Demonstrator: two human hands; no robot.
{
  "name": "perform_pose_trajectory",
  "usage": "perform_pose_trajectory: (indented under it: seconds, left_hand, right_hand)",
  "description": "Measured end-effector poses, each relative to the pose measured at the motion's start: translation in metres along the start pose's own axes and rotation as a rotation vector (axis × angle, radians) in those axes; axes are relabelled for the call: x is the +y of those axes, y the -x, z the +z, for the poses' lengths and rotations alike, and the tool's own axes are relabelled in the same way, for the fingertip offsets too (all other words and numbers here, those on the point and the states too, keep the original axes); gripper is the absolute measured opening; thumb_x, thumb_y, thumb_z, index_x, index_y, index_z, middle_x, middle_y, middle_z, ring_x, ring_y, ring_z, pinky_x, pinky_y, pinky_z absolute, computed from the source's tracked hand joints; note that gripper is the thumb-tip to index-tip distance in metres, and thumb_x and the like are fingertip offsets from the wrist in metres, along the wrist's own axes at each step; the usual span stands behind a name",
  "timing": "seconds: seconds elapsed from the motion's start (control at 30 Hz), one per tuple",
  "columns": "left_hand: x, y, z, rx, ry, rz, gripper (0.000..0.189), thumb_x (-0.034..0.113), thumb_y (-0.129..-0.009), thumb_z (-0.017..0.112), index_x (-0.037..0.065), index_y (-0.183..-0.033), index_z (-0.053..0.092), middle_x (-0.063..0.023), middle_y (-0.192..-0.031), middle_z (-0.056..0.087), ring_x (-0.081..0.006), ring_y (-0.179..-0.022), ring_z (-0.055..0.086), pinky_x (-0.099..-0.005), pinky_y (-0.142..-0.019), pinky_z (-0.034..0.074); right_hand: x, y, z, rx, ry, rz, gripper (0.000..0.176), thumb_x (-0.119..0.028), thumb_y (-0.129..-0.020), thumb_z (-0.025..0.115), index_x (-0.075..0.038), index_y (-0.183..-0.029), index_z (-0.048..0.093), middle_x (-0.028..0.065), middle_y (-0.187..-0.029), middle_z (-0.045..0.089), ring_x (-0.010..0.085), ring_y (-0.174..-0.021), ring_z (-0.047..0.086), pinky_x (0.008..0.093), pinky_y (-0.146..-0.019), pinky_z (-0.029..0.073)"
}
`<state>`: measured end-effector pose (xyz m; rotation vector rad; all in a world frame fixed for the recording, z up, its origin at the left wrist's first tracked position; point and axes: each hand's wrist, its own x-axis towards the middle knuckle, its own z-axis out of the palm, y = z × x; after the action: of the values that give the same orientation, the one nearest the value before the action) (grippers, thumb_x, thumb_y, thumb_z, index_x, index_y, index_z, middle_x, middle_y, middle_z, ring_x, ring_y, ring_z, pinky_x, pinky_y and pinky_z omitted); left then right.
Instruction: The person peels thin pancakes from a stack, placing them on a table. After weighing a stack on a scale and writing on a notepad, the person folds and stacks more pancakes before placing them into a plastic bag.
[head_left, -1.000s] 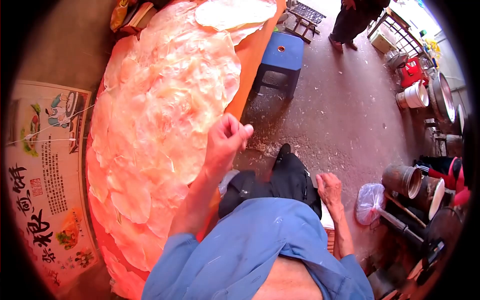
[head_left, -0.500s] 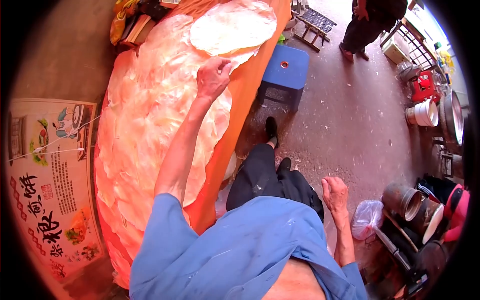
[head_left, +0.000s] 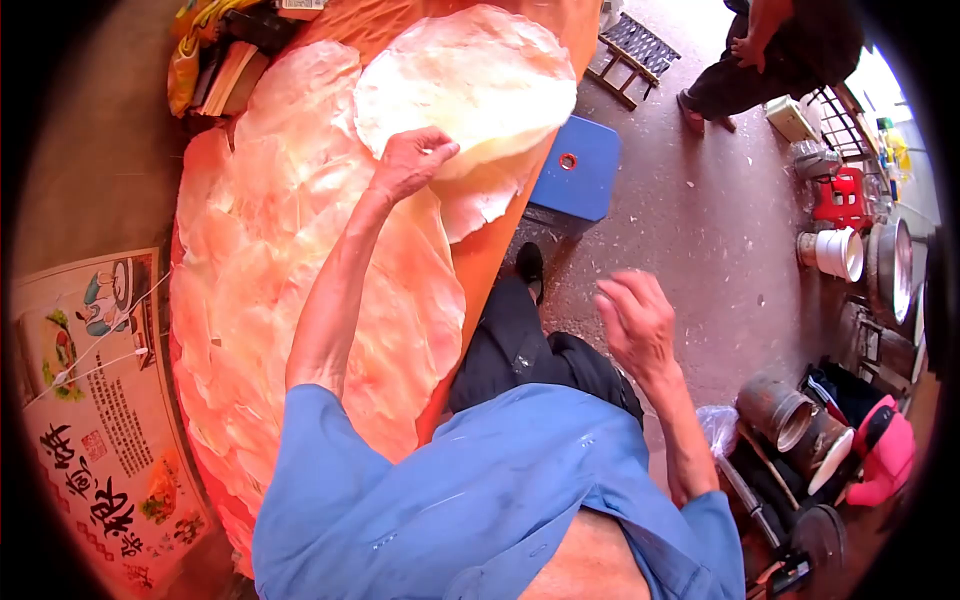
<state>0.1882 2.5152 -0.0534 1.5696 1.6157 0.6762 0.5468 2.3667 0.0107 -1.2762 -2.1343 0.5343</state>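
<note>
Thin pale round sheets (head_left: 300, 270) lie overlapping across an orange-covered table (head_left: 487, 262). At the table's far end a brighter round sheet (head_left: 470, 75) rests on top of the others. My left hand (head_left: 412, 162) is at the near edge of this bright sheet, thumb and fingertips pressed together; whether they pinch the sheet's edge is too small to tell. Over the floor to the right, my right hand (head_left: 638, 318) is raised in the air with its fingers curved and a little apart, holding nothing.
A blue stool (head_left: 590, 165) stands beside the table. Another person (head_left: 770, 60) stands at the upper right. Metal pots (head_left: 775, 412), a plastic bag (head_left: 718, 428), white buckets (head_left: 838, 253) and a red stool (head_left: 840, 198) line the right side. A folding rack (head_left: 632, 55) stands behind the blue stool.
My right hand has risen and moved forward, and its fingers have spread. My left hand has shifted slightly left. The view has shifted, and the bright sheet appears larger and lower.
</note>
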Motion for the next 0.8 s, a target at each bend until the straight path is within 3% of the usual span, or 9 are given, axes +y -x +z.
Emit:
perform_pose_trajectory:
  seconds: [0.17,0.3,0.37,0.4,0.5,0.53,0.6,0.67,0.8]
  left_hand:
    - [-0.001,-0.022,-0.007,-0.042,-0.052,0.012,0.023,0.021,-0.088,0.063,-0.002,-0.086,0.064,-0.0081,-0.073,0.061,-0.0132,-0.071,0.056,-0.0286,-0.067,0.047]
    - [-0.002,-0.045,-0.024,0.002,-0.025,0.05,0.023,0.021,-0.087,0.06,-0.002,-0.084,0.062,-0.0141,-0.073,0.062,-0.0186,-0.068,0.058,-0.0324,-0.066,0.048]
    - [0.0,-0.062,-0.048,0.091,-0.012,0.092,0.023,0.02,-0.088,0.059,-0.001,-0.08,0.059,-0.0146,-0.07,0.059,-0.0171,-0.065,0.055,-0.0328,-0.064,0.046]
    - [0.004,-0.075,-0.071,0.077,-0.058,0.037,0.02,0.018,-0.091,0.059,0.0,-0.083,0.059,-0.0006,-0.071,0.052,-0.0085,-0.068,0.047,-0.0265,-0.063,0.044]
    - [-0.013,-0.129,-0.149,0.346,-0.099,0.173,0.019,0.021,-0.091,0.058,0.003,-0.083,0.059,-0.0034,-0.069,0.056,-0.0097,-0.066,0.052,-0.0302,-0.058,0.045]
    - [0.025,-0.12,-0.186,0.255,-0.025,0.093,0.024,0.024,-0.094,0.057,0.002,-0.094,0.064,-0.0026,-0.074,0.059,-0.0121,-0.067,0.056,-0.0295,-0.064,0.047]
    - [0.029,-0.147,-0.252,0.571,-0.386,0.288,0.024,0.02,-0.093,0.057,0.005,-0.074,0.058,0.0016,-0.064,0.048,-0.0094,-0.058,0.041,-0.0305,-0.052,0.036]
    - [0.056,-0.155,-0.308,0.766,-0.449,0.331,0.021,0.019,-0.093,0.057,0.006,-0.077,0.059,0.0004,-0.063,0.05,-0.0098,-0.059,0.046,-0.0296,-0.052,0.038]
    - [0.119,-0.115,-0.322,0.884,-0.639,0.495,0.019,0.018,-0.092,0.057,0.005,-0.08,0.059,-0.0052,-0.063,0.053,-0.0147,-0.06,0.052,-0.0323,-0.054,0.041]
  right_hand:
    - [-0.021,-0.144,0.072,-0.056,0.032,-0.289,0.033,-0.02,-0.077,0.069,-0.002,-0.104,0.061,0.0186,-0.11,0.058,0.0357,-0.108,0.054,0.0456,-0.094,0.042]
    - [0.001,-0.171,0.128,-0.423,0.176,-0.142,0.037,-0.028,-0.085,0.062,-0.002,-0.11,0.06,0.0197,-0.121,0.055,0.0356,-0.117,0.049,0.0446,-0.099,0.038]
    - [0.002,-0.171,0.133,-0.373,0.172,-0.175,0.04,-0.031,-0.084,0.062,-0.001,-0.11,0.06,0.0204,-0.121,0.053,0.0356,-0.118,0.046,0.0467,-0.1,0.036]
    - [0.004,-0.167,0.14,-0.318,0.172,-0.198,0.04,-0.031,-0.084,0.062,-0.001,-0.11,0.06,0.0205,-0.12,0.053,0.0357,-0.118,0.046,0.0483,-0.099,0.035]
    - [0.002,-0.169,0.143,-0.302,0.173,-0.198,0.041,-0.031,-0.083,0.063,-0.001,-0.11,0.06,0.0205,-0.12,0.051,0.0374,-0.117,0.045,0.0514,-0.099,0.034]
    - [0.0,-0.171,0.142,-0.319,0.174,-0.191,0.041,-0.031,-0.082,0.063,-0.001,-0.11,0.06,0.0203,-0.12,0.051,0.0374,-0.117,0.045,0.0513,-0.099,0.034]
    - [0.0,-0.173,0.143,-0.323,0.144,-0.176,0.039,-0.03,-0.081,0.065,-0.001,-0.107,0.061,0.0197,-0.12,0.051,0.0369,-0.116,0.046,0.0501,-0.099,0.035]
    - [-0.002,-0.177,0.14,-0.342,0.138,-0.173,0.038,-0.029,-0.08,0.066,-0.001,-0.105,0.06,0.0196,-0.119,0.051,0.0366,-0.115,0.046,0.0492,-0.099,0.035]
    - [-0.001,-0.177,0.139,-0.321,0.138,-0.197,0.036,-0.028,-0.079,0.067,-0.002,-0.102,0.06,0.0197,-0.118,0.051,0.0363,-0.114,0.047,0.048,-0.098,0.036]
